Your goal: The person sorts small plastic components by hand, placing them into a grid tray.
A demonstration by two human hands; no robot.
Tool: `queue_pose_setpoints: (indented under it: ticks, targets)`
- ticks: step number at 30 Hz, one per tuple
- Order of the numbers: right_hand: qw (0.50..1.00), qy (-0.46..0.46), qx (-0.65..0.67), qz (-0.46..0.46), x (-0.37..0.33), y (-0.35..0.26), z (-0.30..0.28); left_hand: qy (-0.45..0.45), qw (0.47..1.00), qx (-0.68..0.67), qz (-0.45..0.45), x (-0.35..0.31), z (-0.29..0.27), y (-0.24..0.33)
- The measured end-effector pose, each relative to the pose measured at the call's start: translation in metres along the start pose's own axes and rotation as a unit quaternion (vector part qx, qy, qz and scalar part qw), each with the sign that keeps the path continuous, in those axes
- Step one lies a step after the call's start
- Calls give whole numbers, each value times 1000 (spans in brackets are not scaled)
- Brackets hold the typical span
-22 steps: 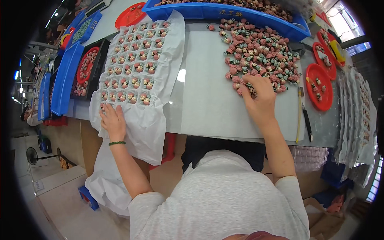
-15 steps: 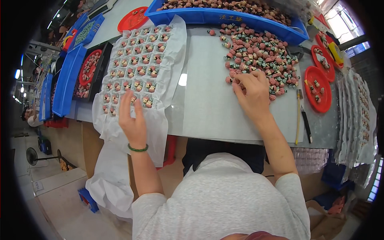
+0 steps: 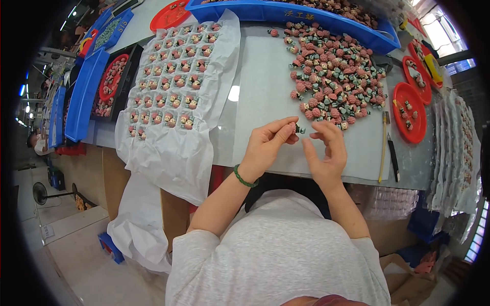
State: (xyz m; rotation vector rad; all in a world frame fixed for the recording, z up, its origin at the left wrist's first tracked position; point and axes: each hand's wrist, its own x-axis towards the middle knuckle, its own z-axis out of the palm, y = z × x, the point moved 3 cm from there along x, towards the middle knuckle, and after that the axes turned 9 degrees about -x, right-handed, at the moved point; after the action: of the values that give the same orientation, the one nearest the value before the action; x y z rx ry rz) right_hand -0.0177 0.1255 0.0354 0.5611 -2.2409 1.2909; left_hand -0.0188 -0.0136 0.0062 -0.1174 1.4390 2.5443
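Note:
Over the near part of the white sheet [image 3: 258, 86], my left hand [image 3: 266, 142] pinches a small pink-and-green figurine [image 3: 297, 128] between thumb and fingertips. My right hand [image 3: 329, 155] is just to its right, fingers curved and apart, with nothing seen in them. A loose heap of similar figurines [image 3: 334, 76], with pink knobbly tops and greenish lower parts, lies beyond both hands. To the left, a compartment tray [image 3: 171, 76] lined with thin white paper [image 3: 178, 158] holds rows of these figurines, pale faces turned up.
A long blue bin [image 3: 265, 11] of figurines runs along the back. Red plates [image 3: 421, 133] with a few figurines stand at the right, near a thin yellow-handled brush [image 3: 383, 158] and a black-handled tool [image 3: 393, 160]. Stacked filled trays [image 3: 451, 153] stand at the far right.
My left hand has come from the tray to the middle and now holds a figurine. My right hand has drawn back from the heap toward me, and its fingers have parted.

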Motion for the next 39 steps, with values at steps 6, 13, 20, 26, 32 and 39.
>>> queue_pose_setpoints:
  ticks: [6, 13, 20, 26, 32, 39]
  targets:
    - [895, -113, 302, 307, -24, 26, 10, -40, 996, 74, 41, 3, 4, -1]
    - [985, -32, 130, 110, -22, 22, 2, -2, 1000, -16, -9, 4, 7, -5]
    - [858, -35, 355, 369, -28, 30, 5, 12, 1000, -6, -24, 7, 5, -4]
    - [867, -63, 350, 350, -34, 29, 12, 6, 995, 99, 14, 10, 6, -9]
    - [927, -12, 277, 253, -33, 25, 6, -13, 999, 28, -17, 9, 8, -13]
    - [997, 7, 50, 58, -21, 15, -2, -39, 998, -18, -36, 10, 13, -9]
